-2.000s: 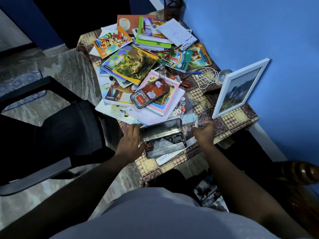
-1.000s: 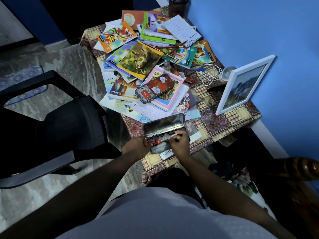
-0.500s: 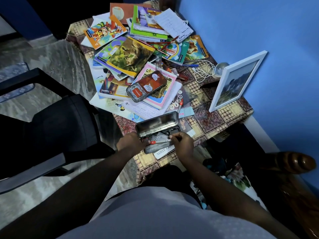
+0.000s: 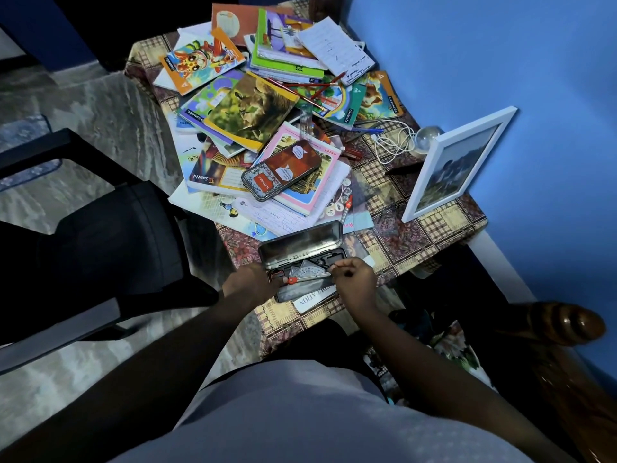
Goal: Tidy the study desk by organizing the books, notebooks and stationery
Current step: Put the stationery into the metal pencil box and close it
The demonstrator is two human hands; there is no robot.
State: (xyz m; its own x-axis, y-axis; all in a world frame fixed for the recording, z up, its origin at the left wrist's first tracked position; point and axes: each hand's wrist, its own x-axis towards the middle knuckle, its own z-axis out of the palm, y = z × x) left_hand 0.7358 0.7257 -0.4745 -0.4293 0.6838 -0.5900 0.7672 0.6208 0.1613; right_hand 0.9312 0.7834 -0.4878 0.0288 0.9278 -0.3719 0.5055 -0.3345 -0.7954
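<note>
While over tin (image 4: 302, 241), compass (image 4: 310, 279) (between hands (image 4: 251, 283) (image 4: 356, 283))

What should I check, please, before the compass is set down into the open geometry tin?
1. Lid: the geometry tin stands open: ok.
2. Steadying: the left hand holds the tin's left end: ok.
3. Grip: the right hand pinches the compass at its right end: ok.
4. Fit: the compass lies within the tin's length: ok.
5. Compass legs closed together: cannot tell.
6. The protractor beneath sits flat: cannot tell.
</note>
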